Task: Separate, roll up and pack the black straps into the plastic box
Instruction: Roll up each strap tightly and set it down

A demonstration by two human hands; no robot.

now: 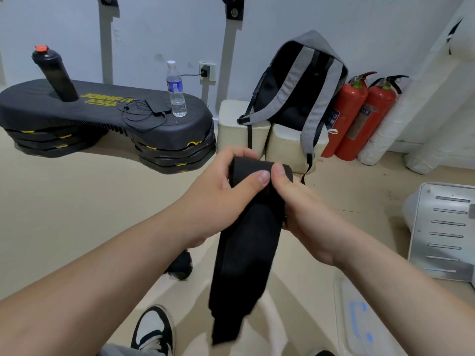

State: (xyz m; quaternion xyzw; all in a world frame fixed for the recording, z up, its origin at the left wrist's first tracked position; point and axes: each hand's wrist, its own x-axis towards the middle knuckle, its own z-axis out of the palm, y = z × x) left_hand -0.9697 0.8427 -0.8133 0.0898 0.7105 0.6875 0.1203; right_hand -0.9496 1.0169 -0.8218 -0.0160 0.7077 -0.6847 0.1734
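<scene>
A wide black strap [241,265] is held up in front of me, its top end wound into a roll between both hands and its loose tail hanging down past my knees. My left hand [213,201] grips the roll from the left, thumb pressed on its front. My right hand [300,204] holds the roll from the right, thumb next to the left thumb. A clear plastic box [359,325] with a blue mark sits on the floor at the lower right, partly cut off by the frame. Another dark rolled strap [181,265] lies on the floor under my left forearm.
A black stacked fitness step [108,124] stands at the left with a black bottle [55,73], a water bottle [176,89] and a cabled device on it. A grey backpack [303,93] rests on white blocks, two red fire extinguishers [359,116] beside it. A white vented appliance [444,232] is at right.
</scene>
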